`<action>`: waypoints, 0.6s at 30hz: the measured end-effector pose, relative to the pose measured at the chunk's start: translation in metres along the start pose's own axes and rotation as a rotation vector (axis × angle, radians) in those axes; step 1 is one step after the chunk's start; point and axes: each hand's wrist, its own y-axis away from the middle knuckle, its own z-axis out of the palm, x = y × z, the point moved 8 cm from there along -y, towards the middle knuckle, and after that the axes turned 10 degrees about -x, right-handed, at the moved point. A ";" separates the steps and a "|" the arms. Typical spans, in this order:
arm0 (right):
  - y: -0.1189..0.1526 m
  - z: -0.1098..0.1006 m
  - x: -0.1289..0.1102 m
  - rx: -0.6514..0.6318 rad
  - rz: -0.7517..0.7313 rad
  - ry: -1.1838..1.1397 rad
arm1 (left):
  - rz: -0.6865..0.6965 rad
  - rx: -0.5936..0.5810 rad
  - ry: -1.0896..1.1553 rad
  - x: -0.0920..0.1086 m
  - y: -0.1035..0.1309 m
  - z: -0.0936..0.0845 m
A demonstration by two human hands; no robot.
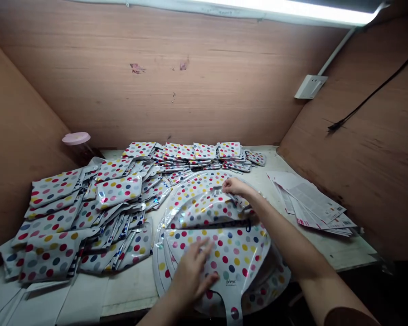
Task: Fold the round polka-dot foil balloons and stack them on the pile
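Observation:
A flat, round foil balloon (224, 249) with coloured polka dots lies on top of a stack of similar balloons (161, 253). Its tail points toward me, and the small print "prima" shows above it. My right hand (234, 185) pinches the balloon's far part, which is raised and creased toward the middle. Over the near left part of the same balloon, my left hand (194, 271) has its fingers spread; they are slightly blurred. Whether that palm touches the foil I cannot tell.
Folded dotted balloons (119, 192) are heaped at the left, and more folded stacks (204, 154) line the back wall. Printed cards (313, 203) lie at the right. A pink-lidded container (76, 139) stands at the back left. A black cable (370, 97) hangs at the right.

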 end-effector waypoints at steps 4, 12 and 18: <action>0.038 0.034 -0.005 -0.218 -0.086 -0.135 | -0.141 0.285 0.058 -0.013 -0.042 -0.056; 0.108 0.056 0.002 -0.325 -0.171 -0.420 | -0.042 0.334 0.170 0.008 -0.077 -0.060; 0.062 0.017 -0.013 -0.108 -0.087 0.016 | 0.279 0.535 -0.180 0.049 -0.022 -0.052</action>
